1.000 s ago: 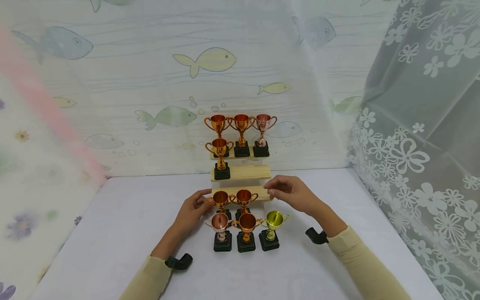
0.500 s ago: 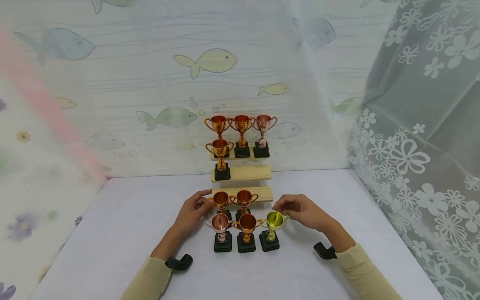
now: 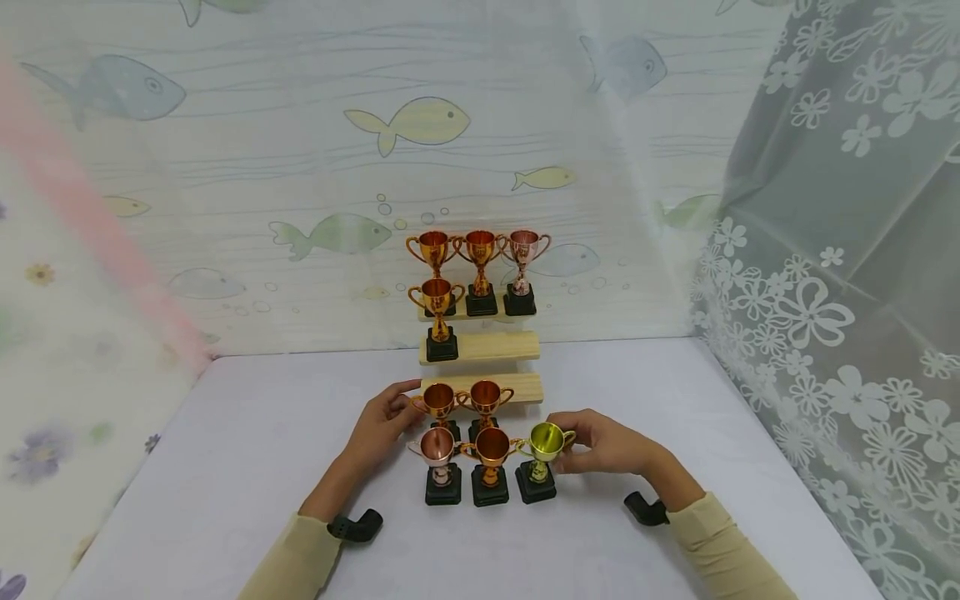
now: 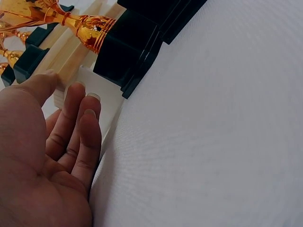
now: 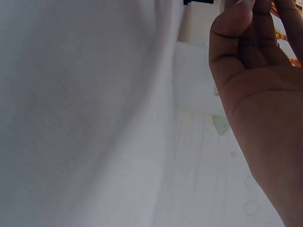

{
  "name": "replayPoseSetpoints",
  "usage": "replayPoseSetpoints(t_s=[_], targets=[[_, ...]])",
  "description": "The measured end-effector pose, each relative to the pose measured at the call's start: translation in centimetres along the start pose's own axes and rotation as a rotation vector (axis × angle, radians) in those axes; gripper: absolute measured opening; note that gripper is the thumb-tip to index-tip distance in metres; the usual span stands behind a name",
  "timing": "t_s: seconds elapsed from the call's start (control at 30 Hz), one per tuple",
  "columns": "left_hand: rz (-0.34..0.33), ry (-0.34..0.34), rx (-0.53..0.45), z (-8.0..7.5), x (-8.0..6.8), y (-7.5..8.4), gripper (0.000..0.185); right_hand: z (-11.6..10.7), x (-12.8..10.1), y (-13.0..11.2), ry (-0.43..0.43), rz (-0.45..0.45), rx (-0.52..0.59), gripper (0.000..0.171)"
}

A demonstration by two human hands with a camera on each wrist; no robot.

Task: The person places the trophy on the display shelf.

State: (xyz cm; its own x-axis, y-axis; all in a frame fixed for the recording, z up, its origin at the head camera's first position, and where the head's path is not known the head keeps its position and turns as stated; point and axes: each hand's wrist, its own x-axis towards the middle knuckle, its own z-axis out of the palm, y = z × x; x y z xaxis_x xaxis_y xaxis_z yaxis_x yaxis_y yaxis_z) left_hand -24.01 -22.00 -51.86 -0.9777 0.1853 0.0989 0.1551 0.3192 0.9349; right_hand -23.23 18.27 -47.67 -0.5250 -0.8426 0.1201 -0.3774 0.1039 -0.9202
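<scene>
My left hand (image 3: 382, 421) holds the left end of the tiered wooden stand (image 3: 517, 388) at its lowest step. The left wrist view has the thumb on the plank's end and the fingers curled beside it. At the right, my right hand (image 3: 611, 442) is at the yellow-gold trophy cup (image 3: 546, 442). Its fingers reach behind the bowl and the thumb is near the stem; fingertips are partly hidden, and I cannot tell whether they grip it. Beside that cup stand an orange-gold trophy (image 3: 492, 450) and a rose-coloured trophy (image 3: 437, 447), all upright on black bases.
Two more orange-gold trophies (image 3: 485, 398) stand close behind the front row, before the stand. The top step bears two orange-gold trophies (image 3: 480, 250) and a rose one (image 3: 523, 250). One orange-gold trophy (image 3: 437, 298) is on the middle step's left end. White cloth (image 3: 247, 467) covers the table.
My right hand has left the right end of the stand's lowest step and come down toward me to the yellow-gold trophy. The left hand and the trophies have stayed in place.
</scene>
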Motion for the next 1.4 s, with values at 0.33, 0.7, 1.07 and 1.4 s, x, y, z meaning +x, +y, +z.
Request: replayPoseSetpoints(t_s=[0.33, 0.7, 1.07, 1.4], targets=[[0.015, -0.004, -0.015, -0.2, 0.3, -1.1, 0.045, 1.1, 0.5, 0.3, 0.069, 0.052, -0.048, 0.026], [0.03, -0.016, -0.025, -0.2, 0.2, -1.1, 0.045, 1.3, 0.5, 0.7, 0.09, 0.022, -0.068, 0.023], [0.028, -0.012, -0.023, -0.3, 0.2, -1.1, 0.046, 0.9, 0.3, 0.0, 0.125, 0.044, -0.052, 0.027], [0.018, -0.009, -0.027, -0.2, 0.3, -1.1, 0.046, 0.2, -0.1, -0.5, 0.185, 0.043, -0.07, 0.021]])
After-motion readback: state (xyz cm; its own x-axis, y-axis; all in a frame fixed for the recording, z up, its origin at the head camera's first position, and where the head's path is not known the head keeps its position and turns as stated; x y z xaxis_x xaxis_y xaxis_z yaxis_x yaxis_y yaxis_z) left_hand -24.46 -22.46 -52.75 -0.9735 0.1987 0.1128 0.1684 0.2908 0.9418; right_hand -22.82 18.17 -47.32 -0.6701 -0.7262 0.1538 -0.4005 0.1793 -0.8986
